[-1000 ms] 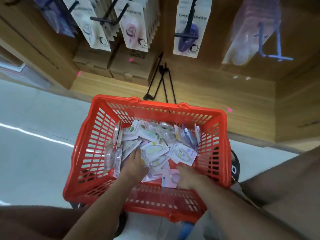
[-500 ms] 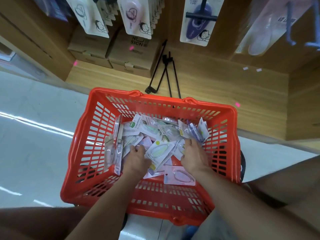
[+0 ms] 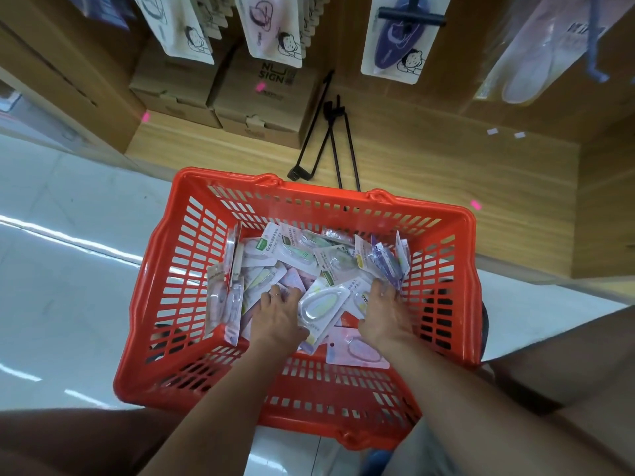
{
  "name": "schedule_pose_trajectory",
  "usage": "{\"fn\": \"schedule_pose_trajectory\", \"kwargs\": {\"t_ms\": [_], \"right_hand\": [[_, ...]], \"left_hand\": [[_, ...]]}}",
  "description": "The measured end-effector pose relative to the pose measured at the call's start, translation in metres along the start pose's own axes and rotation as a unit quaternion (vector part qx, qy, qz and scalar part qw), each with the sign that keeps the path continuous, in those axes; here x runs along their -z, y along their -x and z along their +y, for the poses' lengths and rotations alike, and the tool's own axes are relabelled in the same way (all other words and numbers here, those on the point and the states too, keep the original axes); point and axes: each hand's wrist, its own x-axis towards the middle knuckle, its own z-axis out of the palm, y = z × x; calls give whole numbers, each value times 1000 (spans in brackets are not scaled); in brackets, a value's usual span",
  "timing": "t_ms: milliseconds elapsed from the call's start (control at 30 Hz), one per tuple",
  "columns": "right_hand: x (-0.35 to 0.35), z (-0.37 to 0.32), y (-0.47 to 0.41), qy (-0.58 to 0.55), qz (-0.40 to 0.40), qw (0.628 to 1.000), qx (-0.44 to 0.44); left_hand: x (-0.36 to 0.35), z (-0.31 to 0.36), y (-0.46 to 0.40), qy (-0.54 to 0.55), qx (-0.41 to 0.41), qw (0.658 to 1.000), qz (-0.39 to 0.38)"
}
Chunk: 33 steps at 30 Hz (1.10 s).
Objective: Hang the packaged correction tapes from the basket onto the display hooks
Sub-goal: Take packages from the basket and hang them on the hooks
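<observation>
Risk: the packets (image 3: 311, 269) lie tangled in the red basket (image 3: 165, 269); lift one and its card could snag a neighbour and spill it over the wall. Your left hand (image 3: 276, 316) rests palm-down on the pile, fingers spread, gripping nothing. Your right hand (image 3: 386, 317) digs in by the right wall; its fingertips are buried, so grip unclear.

Both hands (image 3: 279, 316) (image 3: 386, 316) in red basket (image 3: 171, 269)

left hand (image 3: 278, 316) fingers spread flat, right hand (image 3: 386, 316) likewise
</observation>
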Motion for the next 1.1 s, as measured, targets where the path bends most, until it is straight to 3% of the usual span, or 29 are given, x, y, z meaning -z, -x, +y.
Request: {"fn": "schedule_pose_trajectory", "kwargs": {"t_ms": [233, 467, 633, 767, 867, 967, 1100], "right_hand": [[4, 6, -9, -91, -32, 994, -44], [0, 8, -10, -93, -84, 992, -29], [7, 11, -14, -150, -114, 982, -28], [10, 6, -12, -217, -167, 960, -51], [16, -3, -9, -234, -192, 952, -42], [19, -4, -5, -221, -186, 957, -37], [17, -2, 0, -143, -112, 983, 8]], "left_hand": [[-4, 9, -3, -29, -7, 1000, -9], [-12, 22, -1, 1, 19, 1000, -17], [-12, 24, -3, 120, 25, 992, -34], [-1, 24, -8, 238, 65, 966, -73], [8, 18, -6, 323, 61, 943, -43], [18, -9, 3, 378, 101, 920, -9], [28, -59, 17, 286, 115, 951, 26]]}}
